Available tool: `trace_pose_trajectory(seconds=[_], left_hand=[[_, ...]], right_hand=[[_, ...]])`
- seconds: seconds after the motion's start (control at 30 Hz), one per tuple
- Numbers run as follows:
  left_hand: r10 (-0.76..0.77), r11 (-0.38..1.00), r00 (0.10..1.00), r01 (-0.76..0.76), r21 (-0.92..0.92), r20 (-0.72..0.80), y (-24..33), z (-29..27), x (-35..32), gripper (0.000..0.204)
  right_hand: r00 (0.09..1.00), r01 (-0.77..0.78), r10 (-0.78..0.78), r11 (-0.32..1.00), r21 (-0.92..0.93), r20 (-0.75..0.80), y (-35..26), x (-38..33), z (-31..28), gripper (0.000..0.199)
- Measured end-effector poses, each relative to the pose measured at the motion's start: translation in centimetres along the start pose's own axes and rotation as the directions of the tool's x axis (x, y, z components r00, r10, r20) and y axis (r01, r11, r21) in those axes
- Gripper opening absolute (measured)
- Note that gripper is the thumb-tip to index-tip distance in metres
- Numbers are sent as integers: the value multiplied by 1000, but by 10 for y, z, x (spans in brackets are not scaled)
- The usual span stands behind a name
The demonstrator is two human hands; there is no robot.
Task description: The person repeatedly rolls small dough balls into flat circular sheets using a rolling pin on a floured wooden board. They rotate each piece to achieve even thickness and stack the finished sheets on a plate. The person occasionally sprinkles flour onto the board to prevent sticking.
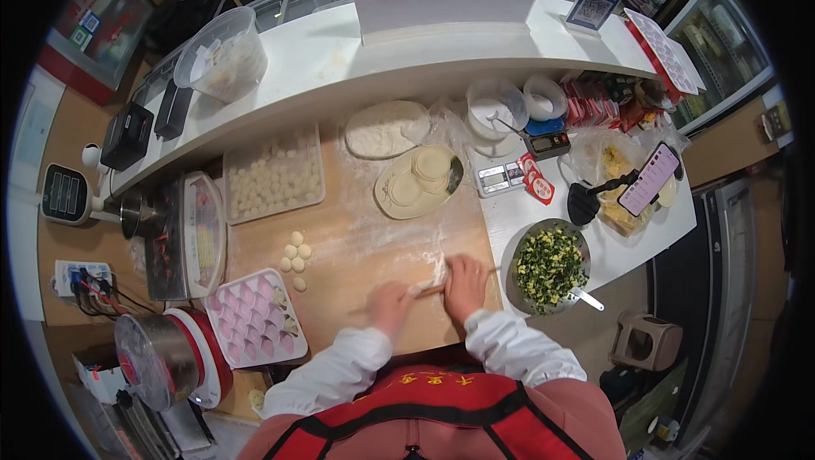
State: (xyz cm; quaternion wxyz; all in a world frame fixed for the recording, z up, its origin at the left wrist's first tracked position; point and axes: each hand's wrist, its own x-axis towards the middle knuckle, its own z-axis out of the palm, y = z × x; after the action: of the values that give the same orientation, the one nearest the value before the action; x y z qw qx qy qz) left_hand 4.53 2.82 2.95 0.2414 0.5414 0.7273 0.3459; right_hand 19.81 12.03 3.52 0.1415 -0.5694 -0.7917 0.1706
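A thin wooden rolling pin (pixel 431 290) lies slantwise on the floured wooden board (pixel 348 248), close to its near edge. My right hand (pixel 465 286) is laid over the pin, whose tip sticks out on the far side. At the other end, my left hand (pixel 390 305) is on the pin, its fingers smeared by motion. White flour or dough (pixel 440 270) shows just past the pin; any dough under it is hidden. Left of my hands sit several small dough balls (pixel 295 252). Beyond, a stack of round dough wrappers (pixel 429 167) rests on an oval plate (pixel 395 205).
A bowl of chopped greens and egg (pixel 550 267) stands right. A tray of dough balls (pixel 276 176) and a mound of flour (pixel 386 129) lie at the back. A pink-and-white moulded tray (pixel 255 317) is left. A phone on a stand (pixel 649 178) and a scale (pixel 499 178) are farther right.
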Motion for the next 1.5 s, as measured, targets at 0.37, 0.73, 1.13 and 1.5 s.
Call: trace_pose_trajectory(seconds=[0.37, 0.73, 1.13, 1.5], left_hand=[[-107, 993, 989, 102, 52, 104, 2, -6, -2, 19], [-29, 982, 997, 15, 186, 72, -1, -7, -1, 19], [-114, 978, 993, 109, 178, 18, -12, -11, -1, 16], [-72, 955, 993, 95, 282, -89, -18, -18, 0, 17]], right_hand=[[996, 50, -46, 998, 46, -76, -2, -7, -1, 30], [991, 59, -50, 995, 74, -123, -6, -1, 5, 33], [997, -81, 81, 996, 35, -4, -9, 4, 8, 28], [995, 16, -8, 997, 77, -102, -11, 12, 0, 32]])
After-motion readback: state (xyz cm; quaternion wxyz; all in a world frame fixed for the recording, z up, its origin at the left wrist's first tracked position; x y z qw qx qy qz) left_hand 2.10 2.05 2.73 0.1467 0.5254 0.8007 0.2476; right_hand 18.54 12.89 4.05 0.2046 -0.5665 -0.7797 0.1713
